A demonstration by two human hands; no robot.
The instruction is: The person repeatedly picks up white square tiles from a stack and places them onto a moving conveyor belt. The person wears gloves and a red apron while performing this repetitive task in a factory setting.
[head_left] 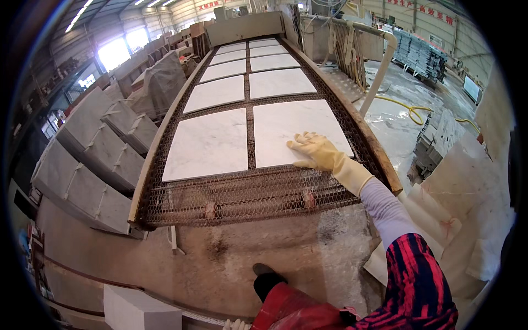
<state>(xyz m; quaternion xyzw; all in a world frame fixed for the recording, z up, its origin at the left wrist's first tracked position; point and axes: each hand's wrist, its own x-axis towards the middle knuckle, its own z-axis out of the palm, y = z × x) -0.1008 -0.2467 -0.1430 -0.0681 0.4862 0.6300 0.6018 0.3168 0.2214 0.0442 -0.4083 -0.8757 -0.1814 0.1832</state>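
My right hand, in a pale yellow rubber glove, lies with its fingers stretched out on the nearest right white stone tile. It holds nothing. Beside that one, a nearest left white tile with faint grey veining lies flat. Both rest on a wire-mesh conveyor belt, where several more tiles run away in two rows. At the bottom edge, only the gloved fingertips of my left hand show, close to my red apron. The rest of that hand is cut off, and its grip cannot be made out.
Wooden rails border the belt. Strapped stacks of stone slabs stand to the left. A pale block sits at lower left. On the right are a bent pipe, a yellow hose on wet floor and pale sheets.
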